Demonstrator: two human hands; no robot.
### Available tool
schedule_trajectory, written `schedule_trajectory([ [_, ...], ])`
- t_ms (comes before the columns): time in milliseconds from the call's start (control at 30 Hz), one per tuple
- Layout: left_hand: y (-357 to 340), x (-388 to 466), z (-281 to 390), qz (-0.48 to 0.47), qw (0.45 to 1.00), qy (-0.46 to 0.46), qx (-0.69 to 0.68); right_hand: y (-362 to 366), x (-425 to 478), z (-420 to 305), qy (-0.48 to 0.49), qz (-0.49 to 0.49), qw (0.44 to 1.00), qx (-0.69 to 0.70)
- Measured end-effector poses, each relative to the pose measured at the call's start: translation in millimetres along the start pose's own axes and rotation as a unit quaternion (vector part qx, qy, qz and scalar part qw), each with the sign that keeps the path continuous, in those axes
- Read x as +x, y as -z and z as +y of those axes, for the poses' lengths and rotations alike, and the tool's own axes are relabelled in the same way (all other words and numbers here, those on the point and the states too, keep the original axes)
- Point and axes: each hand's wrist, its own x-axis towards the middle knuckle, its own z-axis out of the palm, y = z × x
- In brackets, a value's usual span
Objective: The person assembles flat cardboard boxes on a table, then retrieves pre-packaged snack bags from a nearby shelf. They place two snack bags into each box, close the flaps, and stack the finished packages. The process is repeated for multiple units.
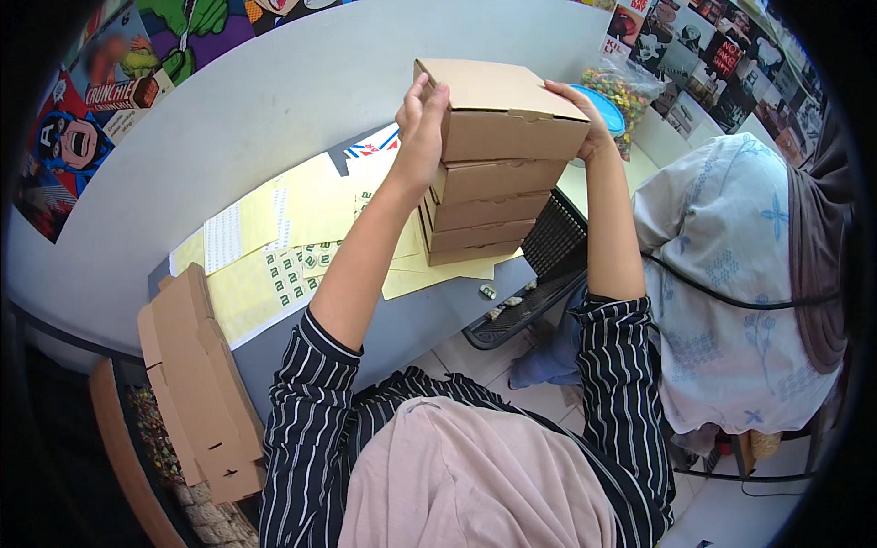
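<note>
Between both hands is a closed brown cardboard box, at the top of a stack. My left hand presses against its left side, with the fingertips at the top edge. My right hand grips its right side, partly hidden behind the box. Beneath it, several similar cardboard boxes are piled on the desk, slightly out of line with each other. Whether the top box touches the one below cannot be told for certain. Yellow sticker sheets with green printed stickers lie around the base of the stack.
Flat cardboard blanks lean over the desk's left end. A black plastic basket stands right of the stack. Behind my right hand are a blue-lidded container and a bag of colourful sweets. Another person sits close on the right.
</note>
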Motion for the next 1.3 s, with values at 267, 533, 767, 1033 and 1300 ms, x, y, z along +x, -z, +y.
schedule_trajectory([
  [267,2,2,-2,0.004,1.000,0.002,0.008,14,2,7,0.025,-0.026,0.999,-0.023],
  [533,40,-22,-72,0.101,0.991,0.090,0.003,49,-14,88,0.139,0.041,0.989,0.016],
  [767,23,-60,-140,-0.002,0.982,0.140,-0.126,58,-37,174,0.000,0.142,0.990,0.000],
  [1033,34,-58,-187,0.053,0.973,0.180,-0.137,51,-41,189,-0.024,0.215,0.976,-0.020],
  [1300,39,-64,-174,0.093,0.969,0.173,-0.150,37,-43,191,0.023,0.196,0.980,-0.023],
])
